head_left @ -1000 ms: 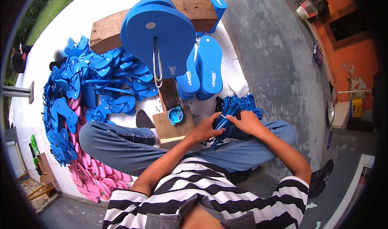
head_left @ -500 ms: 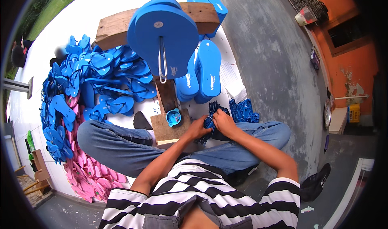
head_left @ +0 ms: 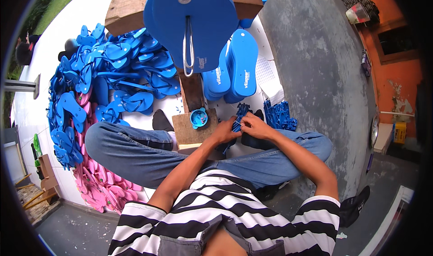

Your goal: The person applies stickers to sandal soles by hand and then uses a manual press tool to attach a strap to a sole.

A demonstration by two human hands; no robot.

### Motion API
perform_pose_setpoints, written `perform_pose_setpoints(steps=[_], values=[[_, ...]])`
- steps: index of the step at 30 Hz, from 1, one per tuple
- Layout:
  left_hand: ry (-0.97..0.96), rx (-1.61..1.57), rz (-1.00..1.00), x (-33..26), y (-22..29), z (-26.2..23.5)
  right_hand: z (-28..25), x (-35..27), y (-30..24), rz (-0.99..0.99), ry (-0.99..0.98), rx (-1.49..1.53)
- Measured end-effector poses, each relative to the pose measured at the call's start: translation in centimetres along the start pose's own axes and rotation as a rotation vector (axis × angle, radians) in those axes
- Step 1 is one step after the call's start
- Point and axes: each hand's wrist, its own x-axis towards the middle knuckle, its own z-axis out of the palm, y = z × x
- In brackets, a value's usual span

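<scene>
Holding a blue strap (head_left: 239, 120) between both hands, we note its long axis running away from us toward the sole stack (head_left: 234, 71). Left hand (head_left: 224, 130) grips the near end, fingers closed; right hand (head_left: 255, 126) pinches it just beside, equally near.

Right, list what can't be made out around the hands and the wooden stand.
- Left hand and right hand: head view, whatever thin piece they pinch over the blue strap bundle is too small; fingertips overlap.
- Small blue cup on the wooden stand: contents too small to tell.
- Large blue sole: its top is cut off by the picture's edge.
</scene>
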Motion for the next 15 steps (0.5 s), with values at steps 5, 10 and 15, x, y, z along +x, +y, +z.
perform_pose_setpoints(steps=[5, 10, 15], values=[[0.017, -0.028, -0.01, 0.2, 1.6, -0.9, -0.8, 0.2, -1.3, -0.027, 0.201, -0.22], [0.072, 0.0, -0.064, 0.0, 1.4, -1.0, 0.4, 0.6, -4.2, -0.08, 0.512, -0.738], [0.074, 0.026, -0.028, -0.1, 1.4, -0.7, 1.8, 0.4, -3.4, 0.141, 0.398, -0.653]])
